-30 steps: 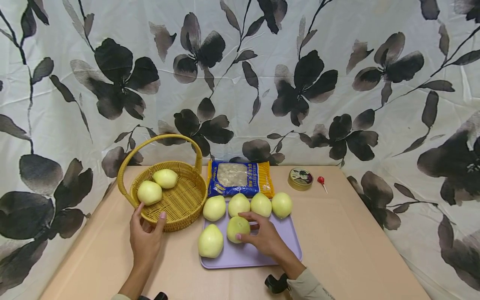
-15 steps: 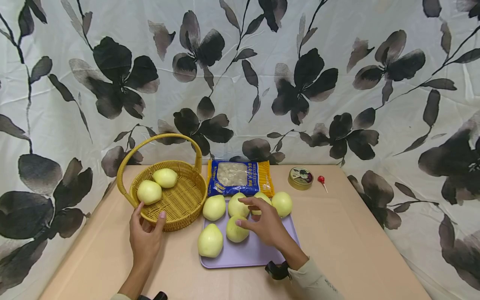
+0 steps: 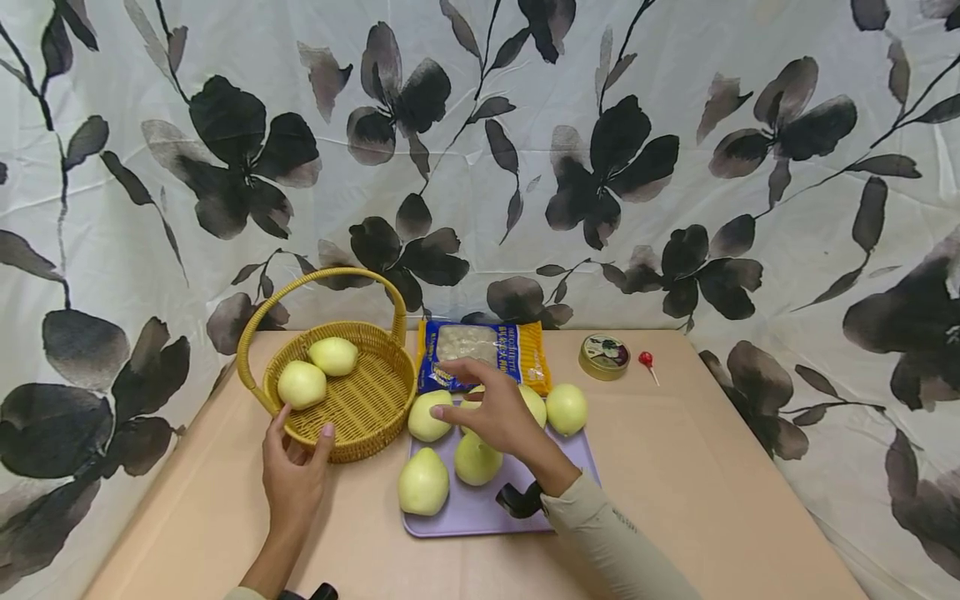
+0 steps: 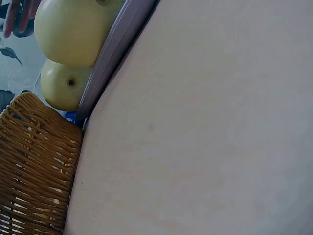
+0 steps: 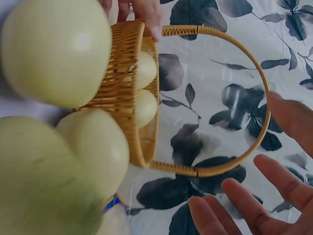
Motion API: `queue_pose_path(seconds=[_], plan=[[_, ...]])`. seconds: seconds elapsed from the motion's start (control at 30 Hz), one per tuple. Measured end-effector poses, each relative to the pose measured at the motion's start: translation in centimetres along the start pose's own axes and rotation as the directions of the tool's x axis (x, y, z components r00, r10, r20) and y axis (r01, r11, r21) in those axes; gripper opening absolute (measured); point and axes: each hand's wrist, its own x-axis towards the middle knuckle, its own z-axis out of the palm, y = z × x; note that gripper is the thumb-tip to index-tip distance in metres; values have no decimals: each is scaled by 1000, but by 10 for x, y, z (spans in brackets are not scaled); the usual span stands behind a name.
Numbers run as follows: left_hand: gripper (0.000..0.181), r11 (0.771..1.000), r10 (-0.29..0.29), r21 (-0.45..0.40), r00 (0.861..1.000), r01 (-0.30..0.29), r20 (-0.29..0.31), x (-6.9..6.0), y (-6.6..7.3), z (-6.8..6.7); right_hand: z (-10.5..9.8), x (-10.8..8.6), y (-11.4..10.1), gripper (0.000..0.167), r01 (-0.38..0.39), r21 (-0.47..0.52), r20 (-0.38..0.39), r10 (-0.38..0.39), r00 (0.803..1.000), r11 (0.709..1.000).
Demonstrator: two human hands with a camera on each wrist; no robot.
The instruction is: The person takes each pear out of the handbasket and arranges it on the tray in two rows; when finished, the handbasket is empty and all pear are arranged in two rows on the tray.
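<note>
In the head view my left hand (image 3: 294, 479) touches the near rim of the yellow wicker basket (image 3: 367, 429), thumb and fingertips against it. Two pale green fruits (image 3: 302, 385) lie in the basket's left part. Above the purple tray (image 3: 480, 521) hovers my right hand (image 3: 498, 417), fingers spread and holding nothing, partly hiding the back row of fruits. Below it sits a fruit (image 3: 477, 460) in the tray's middle, with another fruit (image 3: 423, 483) at the tray's left. The right wrist view shows the right hand (image 5: 264, 196) with parted fingers, beyond the nearby fruits (image 5: 54, 54).
Behind the tray lies a blue and yellow packet (image 3: 536, 358). A round tin (image 3: 603, 357) and a red lollipop (image 3: 647, 360) sit at the back right of the table (image 3: 675, 500). Floral cloth (image 3: 480, 192) hangs behind.
My right hand has let go of the middle fruit, lifted off it and moved left and back, its fingers spreading. The left hand has stayed at the basket.
</note>
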Motion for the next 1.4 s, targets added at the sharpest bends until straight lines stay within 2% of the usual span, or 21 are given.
queue_pose_path(seconds=[0.2,0.53,0.73,1.07,1.23,1.4], plan=[[80,1000,-20,-1,1000,20,-6,2,-1,0,13,23,-14,59,45,17,34,-46,998,999],[80,1000,20,-10,1000,-20,-7,2,-1,-1,34,62,-23,52,72,25,24,-72,997,997],[81,1000,12,-3,1000,-12,1,3,-1,0,51,84,-24,51,71,44,31,-73,997,996],[81,1000,9,1,1000,-9,12,1,-2,0,83,117,-28,51,84,-48,61,-81,995,995],[80,1000,8,10,1000,-9,14,1,-1,0,96,133,-24,52,53,-71,67,-48,997,996],[81,1000,6,17,1000,-6,3,2,-2,0,106,147,-20,54,56,-77,94,-49,994,995]])
